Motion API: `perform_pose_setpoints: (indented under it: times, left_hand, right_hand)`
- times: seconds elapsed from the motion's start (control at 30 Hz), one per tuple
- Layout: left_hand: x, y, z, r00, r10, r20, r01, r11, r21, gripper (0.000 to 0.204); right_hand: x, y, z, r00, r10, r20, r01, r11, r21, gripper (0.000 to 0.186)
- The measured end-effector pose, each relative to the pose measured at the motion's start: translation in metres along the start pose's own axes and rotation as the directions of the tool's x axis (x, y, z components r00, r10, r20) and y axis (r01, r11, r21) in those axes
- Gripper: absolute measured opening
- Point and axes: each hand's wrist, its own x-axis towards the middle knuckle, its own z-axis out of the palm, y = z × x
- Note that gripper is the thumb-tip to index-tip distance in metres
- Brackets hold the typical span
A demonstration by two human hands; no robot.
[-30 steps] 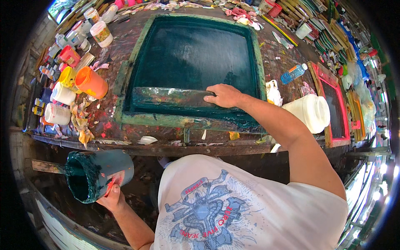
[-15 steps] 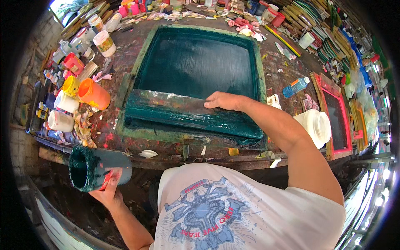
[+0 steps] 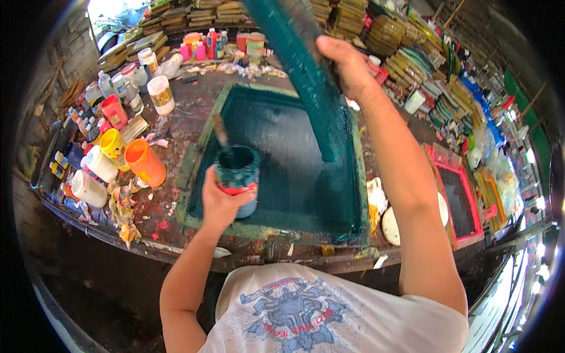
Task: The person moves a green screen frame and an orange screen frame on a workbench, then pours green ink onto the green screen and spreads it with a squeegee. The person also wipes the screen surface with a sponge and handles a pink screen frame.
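My right hand [image 3: 347,70] grips a long squeegee [image 3: 306,94] coated in dark teal ink, raised at a slant, its lower end over the right part of a screen frame [image 3: 356,226] that has teal ink spread across it. My left hand [image 3: 220,194] is closed round a teal-smeared cylindrical container [image 3: 238,165] with a red patch, held upright over the left part of the screen. A stick [image 3: 221,129] pokes out of the container's mouth.
Paint tubs, including an orange one [image 3: 144,162], and bottles [image 3: 106,88] crowd the table's left and back. At right lie a pink-edged screen [image 3: 456,200], crumpled rags and a white jug [image 3: 391,226] behind my arm. Stacked boards [image 3: 406,70] line the back.
My left hand has brought the container up from below the table edge to over the screen, now upright. My right hand has lifted the squeegee off the screen, upward and tilted steeply.
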Motion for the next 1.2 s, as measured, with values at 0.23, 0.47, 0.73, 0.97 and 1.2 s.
perform_pose_setpoints:
  times: [0.23,0.47,0.73,0.97,1.2]
  left_hand:
    - [0.033,-0.027,0.055,0.991,0.024,0.13,-0.018,0.999,-0.048,0.102]
    - [0.035,0.014,0.052,0.984,0.08,0.158,-0.076,0.997,-0.031,0.1]
    - [0.04,0.024,0.033,0.991,0.071,0.112,-0.075,0.997,0.036,0.098]
    - [0.04,0.012,0.031,0.998,0.013,0.065,-0.013,1.0,-0.004,0.094]
    - [0.026,0.03,0.032,0.995,0.026,0.092,-0.023,0.999,-0.028,0.094]
  right_hand:
    - [0.006,-0.102,0.05,0.907,-0.379,-0.182,0.398,0.914,0.079,0.033]
    - [-0.041,-0.07,0.084,0.771,-0.538,-0.34,0.526,0.84,-0.135,0.044]
    - [-0.088,-0.031,0.128,0.577,-0.706,-0.411,0.599,0.708,-0.373,0.048]
    - [-0.111,-0.025,0.162,0.509,-0.74,-0.44,0.578,0.672,-0.462,0.037]
    - [-0.13,-0.006,0.169,0.511,-0.752,-0.416,0.442,0.645,-0.623,0.033]
